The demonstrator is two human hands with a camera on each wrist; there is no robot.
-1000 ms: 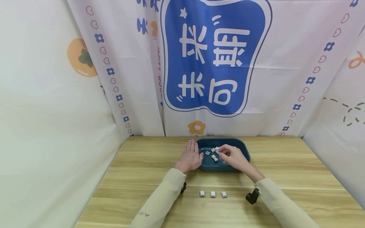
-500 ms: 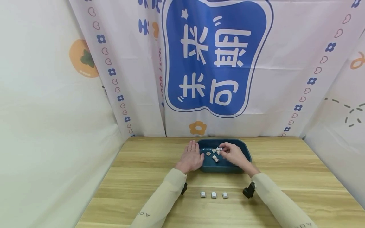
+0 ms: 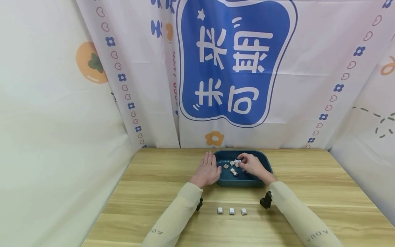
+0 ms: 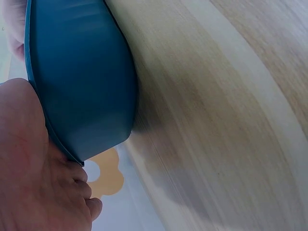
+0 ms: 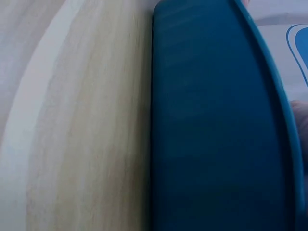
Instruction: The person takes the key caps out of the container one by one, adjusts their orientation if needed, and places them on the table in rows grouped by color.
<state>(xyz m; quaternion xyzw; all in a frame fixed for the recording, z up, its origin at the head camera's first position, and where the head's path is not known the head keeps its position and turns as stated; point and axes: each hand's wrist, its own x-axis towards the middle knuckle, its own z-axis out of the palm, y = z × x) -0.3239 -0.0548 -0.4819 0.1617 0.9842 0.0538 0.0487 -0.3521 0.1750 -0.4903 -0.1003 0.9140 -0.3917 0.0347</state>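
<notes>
The head view shows the left hand (image 3: 207,171) lying with fingers straight against the left end of a dark teal bin (image 3: 240,183) on the table (image 3: 154,192), while the right hand (image 3: 252,164) pinches a white keycap (image 3: 237,161) near small pieces (image 3: 232,170) inside; three white keycaps (image 3: 231,211) stand in front. The left wrist view shows the left hand at the rim. The right wrist view mostly shows the bin's wall, hiding the right hand's grip.
</notes>
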